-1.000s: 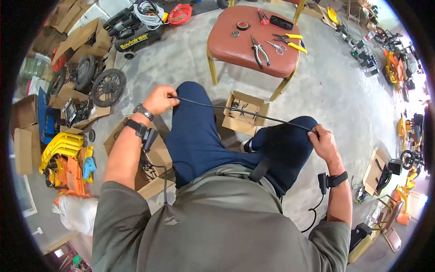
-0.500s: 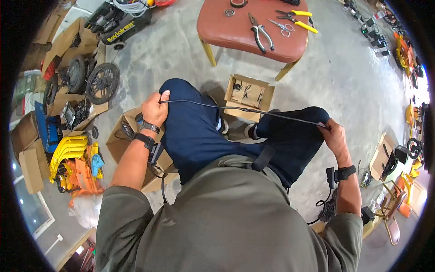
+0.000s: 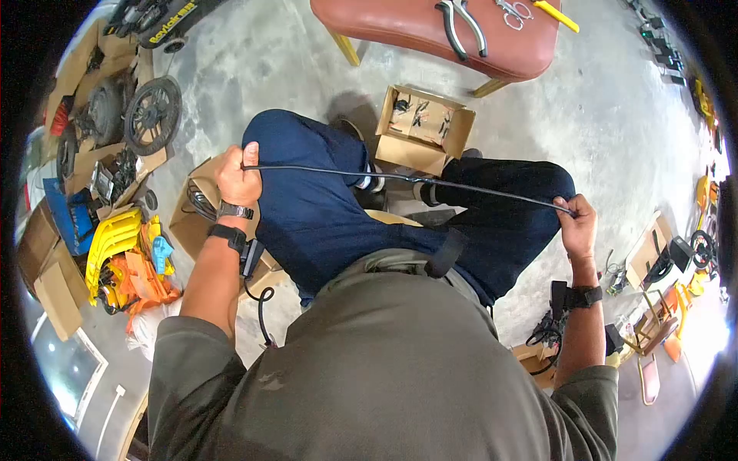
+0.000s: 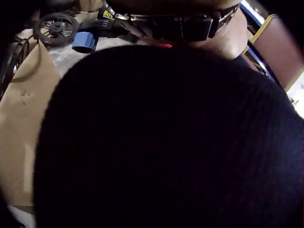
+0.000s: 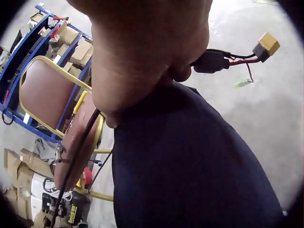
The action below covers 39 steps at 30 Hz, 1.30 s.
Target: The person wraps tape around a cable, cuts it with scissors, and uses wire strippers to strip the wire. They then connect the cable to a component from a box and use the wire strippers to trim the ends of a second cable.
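Note:
A thin black cable [image 3: 338, 170] stretches nearly straight across the person's knees, with a slightly thicker spot near its middle. Over the left knee, the left hand [image 3: 239, 180] grips one end, thumb on top. At the right knee the right hand [image 3: 578, 228] pinches the cable's other part between thumb and fingers. In the right wrist view a black housing [image 5: 211, 61] sticks out past the right hand, with red and black wires running to a yellow connector [image 5: 268, 43]. Dark trousers [image 4: 166, 137] fill most of the left wrist view and hide the left hand's fingers.
An open cardboard box [image 3: 419, 150] with small wire pieces stands on the floor between the feet and a red-brown chair [image 3: 384, 27]. On the seat lie pliers [image 3: 463, 31] and scissors [image 3: 513, 14]. Wheels [image 3: 152, 115], boxes and yellow parts [image 3: 115, 246] crowd the left side.
Both hands have moved farther apart in the head view, keeping their hold on the cable. The head view has shifted, so the chair and its tools slide toward the top edge.

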Each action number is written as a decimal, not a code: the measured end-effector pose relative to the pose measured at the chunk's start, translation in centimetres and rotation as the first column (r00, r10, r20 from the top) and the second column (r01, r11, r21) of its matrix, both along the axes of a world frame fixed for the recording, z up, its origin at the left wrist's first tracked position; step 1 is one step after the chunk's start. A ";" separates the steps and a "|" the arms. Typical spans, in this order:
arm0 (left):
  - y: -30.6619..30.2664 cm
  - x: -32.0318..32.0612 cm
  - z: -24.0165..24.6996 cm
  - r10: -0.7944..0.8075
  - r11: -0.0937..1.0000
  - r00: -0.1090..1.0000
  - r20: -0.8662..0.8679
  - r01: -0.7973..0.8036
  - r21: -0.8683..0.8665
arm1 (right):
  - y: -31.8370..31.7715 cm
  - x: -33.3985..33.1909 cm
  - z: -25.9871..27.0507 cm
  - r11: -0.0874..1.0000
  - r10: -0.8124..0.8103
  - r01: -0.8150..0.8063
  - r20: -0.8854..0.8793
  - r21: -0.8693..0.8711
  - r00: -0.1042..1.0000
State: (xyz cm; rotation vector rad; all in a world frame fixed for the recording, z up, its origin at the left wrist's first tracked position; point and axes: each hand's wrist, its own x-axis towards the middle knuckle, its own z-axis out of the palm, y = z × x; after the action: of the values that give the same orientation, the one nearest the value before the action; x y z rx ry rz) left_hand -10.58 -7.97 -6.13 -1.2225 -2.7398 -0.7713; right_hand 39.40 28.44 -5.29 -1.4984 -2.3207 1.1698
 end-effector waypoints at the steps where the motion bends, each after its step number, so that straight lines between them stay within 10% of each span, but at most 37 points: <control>1: 0.0 0.0 0.1 0.009 1.000 1.000 0.009 -0.009 -0.009 | 0.1 0.1 0.0 1.000 0.010 -0.010 0.004 -0.008 1.000; 23: -0.3 0.2 -0.6 0.135 0.989 0.991 -0.019 -0.134 0.061 | 0.9 -0.4 -0.6 1.000 -0.024 0.025 -0.038 0.011 0.999; 31: -3.9 0.9 -0.1 0.244 0.951 0.907 0.343 -0.293 0.099 | -1.5 1.5 1.5 0.989 -0.072 0.074 -0.017 0.126 0.997; 33: -6.3 -0.6 -1.6 0.078 0.995 0.995 0.065 -0.082 0.052 | -1.8 2.7 1.4 0.986 -0.009 -0.005 0.085 0.165 0.996; 39: -5.3 1.3 0.6 0.079 0.956 0.994 -0.078 -0.098 -0.276 | -2.0 5.2 -3.2 0.958 0.140 -0.211 0.330 0.192 0.934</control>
State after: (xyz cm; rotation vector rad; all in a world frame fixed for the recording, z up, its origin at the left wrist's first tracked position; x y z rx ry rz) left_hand -9.29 -13.23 -5.56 -1.1320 -2.8972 -0.3359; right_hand 44.58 26.46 -8.48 -1.5108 -2.7376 0.7060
